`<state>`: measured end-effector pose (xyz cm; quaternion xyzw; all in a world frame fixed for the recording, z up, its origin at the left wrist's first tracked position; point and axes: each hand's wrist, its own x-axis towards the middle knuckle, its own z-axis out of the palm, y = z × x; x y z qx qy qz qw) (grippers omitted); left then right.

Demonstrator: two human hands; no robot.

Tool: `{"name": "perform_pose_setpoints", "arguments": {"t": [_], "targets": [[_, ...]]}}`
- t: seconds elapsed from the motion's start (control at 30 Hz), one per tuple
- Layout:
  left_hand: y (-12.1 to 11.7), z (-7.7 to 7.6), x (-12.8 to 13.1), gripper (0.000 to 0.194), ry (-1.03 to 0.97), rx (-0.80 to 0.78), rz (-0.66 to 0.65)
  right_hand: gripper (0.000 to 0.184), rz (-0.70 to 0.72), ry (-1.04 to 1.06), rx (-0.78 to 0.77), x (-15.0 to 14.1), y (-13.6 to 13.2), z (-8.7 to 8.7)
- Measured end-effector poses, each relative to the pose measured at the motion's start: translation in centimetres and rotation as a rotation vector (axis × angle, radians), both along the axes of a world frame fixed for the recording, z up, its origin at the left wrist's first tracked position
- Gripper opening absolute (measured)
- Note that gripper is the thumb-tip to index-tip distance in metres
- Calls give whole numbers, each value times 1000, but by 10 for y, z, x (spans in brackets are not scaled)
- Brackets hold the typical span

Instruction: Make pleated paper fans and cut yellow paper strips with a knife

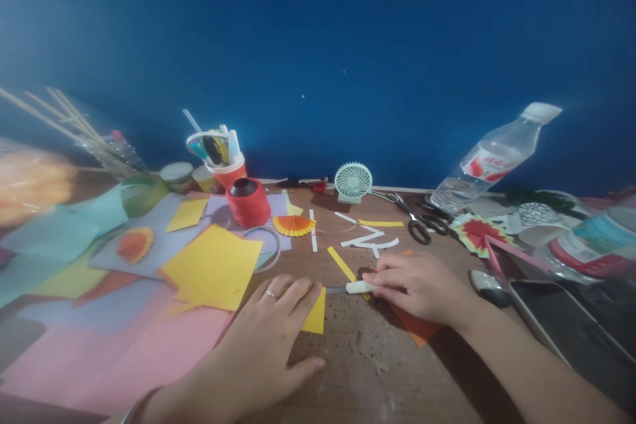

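Observation:
My left hand (278,331) rests on a piece of yellow paper (315,318), fingers stretched out and thumb apart, covering most of it. A white-handled utility knife (358,287) is pinched between the thumb and fingers of my right hand (415,285). Its thin grey blade points left and reaches the far edge of the yellow paper, close to my left fingertips. Beneath the knife lies a narrow yellow paper strip (340,263). Orange paper (415,326) shows partly from under my right hand.
Colored sheets (213,265) spread across the left side. Farther back stand a red thread spool (248,203), a pen cup (231,172) and a small fan (353,180). Scissors (417,228), a tilted plastic bottle (491,159) and a phone (566,324) lie to the right.

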<state>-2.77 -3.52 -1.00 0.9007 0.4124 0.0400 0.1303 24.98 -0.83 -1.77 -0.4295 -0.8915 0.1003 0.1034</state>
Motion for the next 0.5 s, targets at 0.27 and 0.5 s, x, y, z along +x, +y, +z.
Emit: {"name": "perform_pose_setpoints", "arguments": {"t": [0.27, 0.5], "targets": [[-1, 1, -1, 70, 22, 2, -26, 23, 6, 57, -24, 2, 0, 0], [-4, 1, -1, 68, 31, -2, -18, 21, -1, 68, -60, 8, 0, -1]]}}
